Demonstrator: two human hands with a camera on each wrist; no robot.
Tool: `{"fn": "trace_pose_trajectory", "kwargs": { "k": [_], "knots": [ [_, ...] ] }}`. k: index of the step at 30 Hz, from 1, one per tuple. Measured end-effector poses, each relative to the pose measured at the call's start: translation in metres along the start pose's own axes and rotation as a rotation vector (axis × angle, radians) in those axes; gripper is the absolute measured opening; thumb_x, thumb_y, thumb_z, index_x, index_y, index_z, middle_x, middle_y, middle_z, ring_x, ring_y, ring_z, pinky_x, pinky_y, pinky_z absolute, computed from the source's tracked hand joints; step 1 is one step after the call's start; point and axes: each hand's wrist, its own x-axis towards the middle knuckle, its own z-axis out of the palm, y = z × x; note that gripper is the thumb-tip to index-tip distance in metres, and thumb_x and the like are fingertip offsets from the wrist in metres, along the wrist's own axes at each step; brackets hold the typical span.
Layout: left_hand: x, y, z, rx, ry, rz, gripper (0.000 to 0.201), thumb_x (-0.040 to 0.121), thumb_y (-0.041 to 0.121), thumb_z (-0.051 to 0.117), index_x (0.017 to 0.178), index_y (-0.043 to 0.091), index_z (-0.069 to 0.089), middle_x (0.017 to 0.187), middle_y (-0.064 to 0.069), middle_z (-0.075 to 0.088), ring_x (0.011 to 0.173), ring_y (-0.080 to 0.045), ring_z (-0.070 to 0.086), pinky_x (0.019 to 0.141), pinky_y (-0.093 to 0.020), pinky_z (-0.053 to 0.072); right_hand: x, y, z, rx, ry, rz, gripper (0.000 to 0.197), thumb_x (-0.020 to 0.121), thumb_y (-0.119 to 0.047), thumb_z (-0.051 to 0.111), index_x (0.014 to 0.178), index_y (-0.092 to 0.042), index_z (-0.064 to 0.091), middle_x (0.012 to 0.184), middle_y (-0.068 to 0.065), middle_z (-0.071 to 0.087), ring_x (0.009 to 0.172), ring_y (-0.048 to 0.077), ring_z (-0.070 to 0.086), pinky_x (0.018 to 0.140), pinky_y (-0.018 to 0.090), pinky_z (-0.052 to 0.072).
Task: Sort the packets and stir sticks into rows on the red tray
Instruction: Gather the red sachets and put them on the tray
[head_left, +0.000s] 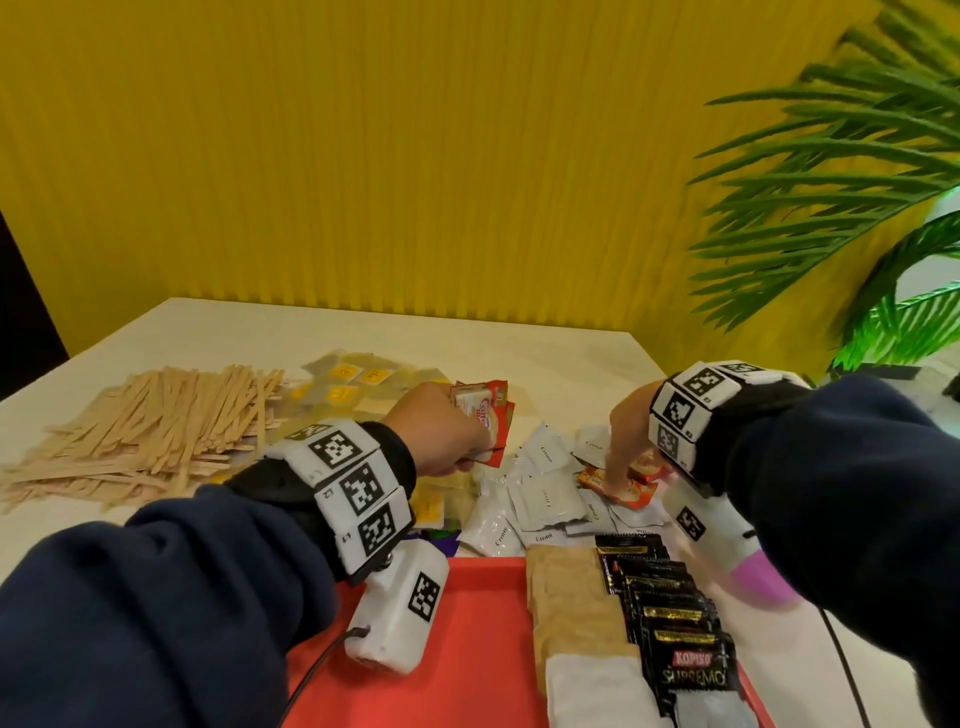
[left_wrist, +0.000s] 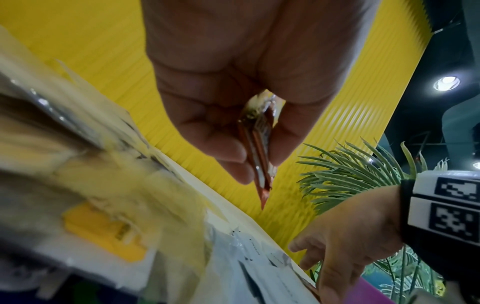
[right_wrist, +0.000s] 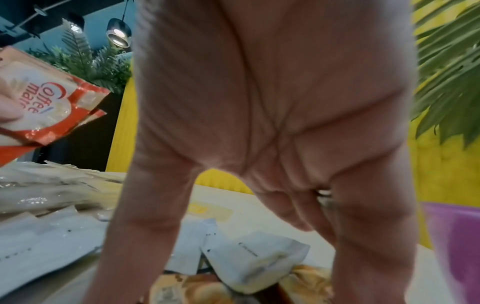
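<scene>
My left hand (head_left: 452, 436) grips a small stack of red-and-white Coffee mate packets (head_left: 483, 410), held upright above the table; the left wrist view shows the stack (left_wrist: 259, 148) edge-on, pinched between thumb and fingers. My right hand (head_left: 628, 441) reaches down with straight fingers onto an orange-red packet (head_left: 618, 486) lying among white cream packets (head_left: 545, 499). In the right wrist view thumb and finger stand either side of that packet (right_wrist: 197, 290). The red tray (head_left: 467, 623) holds rows of brown packets (head_left: 571, 587), black Kopiko packets (head_left: 670, 613) and white packets (head_left: 592, 686).
A loose heap of wooden stir sticks (head_left: 145, 426) lies at the table's left. Clear bags with yellow labels (head_left: 353, 379) are spread behind my left hand. A ribbed yellow wall backs the table, and a green plant (head_left: 857, 182) overhangs its right side.
</scene>
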Motion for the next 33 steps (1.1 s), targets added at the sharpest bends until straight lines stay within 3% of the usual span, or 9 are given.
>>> {"fn": "trace_pose_trajectory", "kwargs": {
  "k": [4,9,13,16,19,23,26,29,33],
  "knots": [
    [-0.003,0.000,-0.003,-0.042,-0.012,0.004,0.007,0.084,0.006,0.059,0.081,0.012,0.056,0.074,-0.006,0.062,0.057,-0.015,0.059,0.044,-0.017,0.047,0.008,-0.008,0.004,-0.003,-0.038,-0.002,0.063,0.078,-0.042,0.071,0.128,-0.010,0.049,0.122,0.006,0.056,0.099,0.022,0.051,0.082,0.027,0.036],
    [-0.006,0.000,-0.006,-0.092,-0.022,0.011,0.008,0.084,0.003,0.056,0.086,0.010,0.055,0.075,-0.008,0.062,0.059,-0.017,0.060,0.042,-0.016,0.046,0.017,-0.017,0.011,-0.014,-0.033,-0.026,0.037,0.074,-0.038,0.075,0.091,-0.014,0.053,0.094,0.001,0.056,0.093,0.022,0.052,0.081,0.029,0.039],
    [-0.008,-0.001,-0.008,-0.107,-0.034,0.012,0.008,0.084,0.003,0.056,0.090,0.010,0.055,0.075,-0.009,0.061,0.061,-0.017,0.060,0.041,-0.015,0.044,0.014,-0.022,0.013,0.024,-0.037,-0.063,0.054,0.076,-0.028,0.075,0.122,-0.012,0.052,0.123,0.007,0.058,0.107,0.026,0.058,0.082,0.031,0.047],
    [-0.009,0.000,-0.009,-0.112,-0.038,0.013,0.009,0.084,0.003,0.056,0.090,0.010,0.055,0.076,-0.008,0.061,0.061,-0.016,0.059,0.042,-0.015,0.045,0.012,-0.022,0.011,0.024,-0.037,-0.091,0.058,0.078,-0.018,0.072,0.130,-0.009,0.047,0.129,0.011,0.055,0.111,0.028,0.057,0.088,0.032,0.049],
    [-0.012,0.001,-0.010,-0.110,-0.041,0.014,0.009,0.084,0.003,0.055,0.087,0.011,0.055,0.076,-0.008,0.061,0.061,-0.016,0.059,0.043,-0.016,0.045,0.011,-0.018,0.009,0.028,0.053,-0.134,0.067,0.084,-0.018,0.066,0.141,-0.007,0.033,0.127,0.011,0.053,0.104,0.023,0.055,0.071,0.022,0.050],
    [-0.018,0.005,-0.013,-0.131,-0.035,0.007,0.010,0.085,0.000,0.053,0.086,0.010,0.054,0.080,-0.011,0.061,0.064,-0.018,0.059,0.041,-0.015,0.043,0.002,-0.012,0.004,0.022,0.209,-0.149,0.068,0.088,-0.015,0.058,0.147,-0.015,0.024,0.150,0.007,0.030,0.133,0.023,0.037,0.100,0.029,0.038],
    [-0.026,0.009,-0.017,-0.187,-0.034,-0.012,0.013,0.087,0.000,0.051,0.084,0.013,0.052,0.081,-0.010,0.063,0.070,-0.019,0.062,0.042,-0.015,0.044,-0.021,-0.002,-0.006,0.212,0.290,-0.161,0.063,0.085,-0.008,0.060,0.141,-0.019,0.035,0.141,0.006,0.041,0.118,0.023,0.050,0.089,0.029,0.047],
    [-0.040,0.013,-0.022,-0.277,-0.046,-0.023,0.014,0.090,0.002,0.049,0.102,0.007,0.054,0.086,-0.012,0.066,0.078,-0.020,0.067,0.048,-0.018,0.049,-0.056,0.007,-0.014,0.449,0.396,-0.235,0.054,0.083,-0.009,0.064,0.133,-0.021,0.046,0.128,0.007,0.052,0.104,0.022,0.057,0.084,0.033,0.054],
    [-0.070,0.020,-0.026,-0.368,-0.078,-0.009,0.020,0.093,0.001,0.048,0.113,0.004,0.051,0.084,-0.014,0.065,0.068,-0.016,0.068,0.050,-0.020,0.053,-0.113,0.007,-0.008,0.765,0.496,-0.413,0.032,0.083,-0.010,0.066,0.109,-0.025,0.056,0.107,0.005,0.063,0.092,0.020,0.063,0.079,0.035,0.056]
  ]
}}
